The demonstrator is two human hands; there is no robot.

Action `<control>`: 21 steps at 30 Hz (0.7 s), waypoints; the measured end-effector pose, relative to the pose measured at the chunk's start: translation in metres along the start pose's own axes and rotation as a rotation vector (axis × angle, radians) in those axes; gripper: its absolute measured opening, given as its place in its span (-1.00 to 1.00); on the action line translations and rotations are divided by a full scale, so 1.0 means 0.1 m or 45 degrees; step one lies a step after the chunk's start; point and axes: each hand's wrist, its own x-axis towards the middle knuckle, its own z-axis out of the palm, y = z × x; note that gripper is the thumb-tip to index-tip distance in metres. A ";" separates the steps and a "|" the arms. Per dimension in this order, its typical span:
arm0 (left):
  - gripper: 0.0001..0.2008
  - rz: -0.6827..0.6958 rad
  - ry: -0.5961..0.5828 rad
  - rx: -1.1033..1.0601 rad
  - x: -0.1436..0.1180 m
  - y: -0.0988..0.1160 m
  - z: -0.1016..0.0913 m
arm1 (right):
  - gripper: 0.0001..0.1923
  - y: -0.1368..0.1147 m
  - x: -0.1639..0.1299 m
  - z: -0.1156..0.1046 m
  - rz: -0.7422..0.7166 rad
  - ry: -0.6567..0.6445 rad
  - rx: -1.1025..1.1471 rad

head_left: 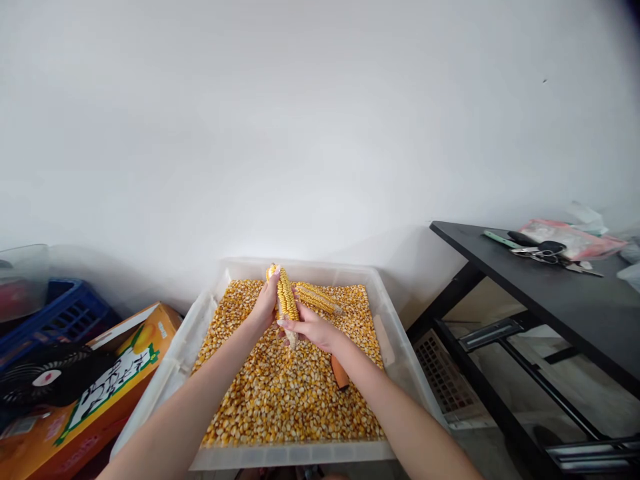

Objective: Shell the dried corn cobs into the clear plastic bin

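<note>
— White wall behind, w/ clear plastic bin [395, 347] on floor at centre, full of loose corn kernels [285, 393]. Saw the hands?

— Yep. Left hand [267, 301] wrapped round far end of a corn cob [287, 303], held nearly upright over far half of bin. Right hand [313, 328] clenched on cob's near end, thumb against kernels.

— Anything else in bin?

— 2nd cob [320, 300] lying on kernels, just right of the held one, far side. Also a reddish bare cob [339, 373] half buried under right forearm.

— Left side?

— Orange cardboard box [107, 383] touching bin, black fan [47, 383] on top, blue crate [65, 310] farther back.

— Right?

— Black table [550, 293], well apart from bin. Keys [543, 252] and pink-ish plastic bag [575, 240] on far part. Couldn't make out the rest.
</note>
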 end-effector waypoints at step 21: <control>-0.65 0.165 0.003 0.056 -0.01 -0.05 0.02 | -0.21 0.13 0.05 0.08 -0.162 0.234 -0.217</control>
